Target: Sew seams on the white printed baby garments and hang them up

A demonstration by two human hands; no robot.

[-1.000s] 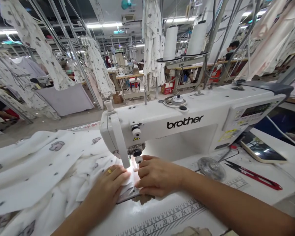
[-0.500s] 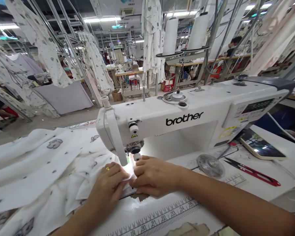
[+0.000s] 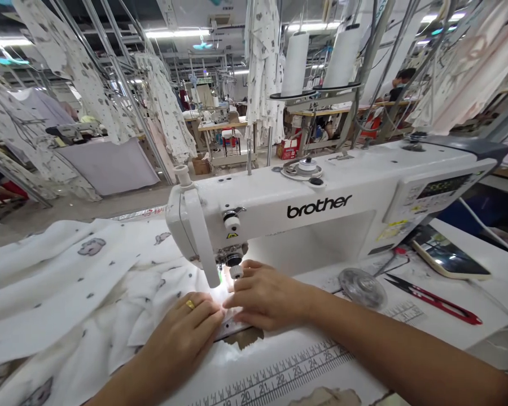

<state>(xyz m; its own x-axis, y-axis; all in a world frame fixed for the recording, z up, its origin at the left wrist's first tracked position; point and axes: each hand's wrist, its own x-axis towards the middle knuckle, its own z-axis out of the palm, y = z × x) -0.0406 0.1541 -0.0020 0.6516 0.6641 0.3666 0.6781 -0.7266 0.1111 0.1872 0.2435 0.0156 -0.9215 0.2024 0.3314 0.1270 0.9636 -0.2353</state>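
A white, grey-printed cotton cloth (image 3: 68,282) lies under both hands beneath the head of a white Brother sewing machine (image 3: 322,208), its bulk trailing leftward. The left hand (image 3: 186,330) presses it flat, fingers open; the right hand (image 3: 268,296) rests curled fingers on its edge, grip unclear.
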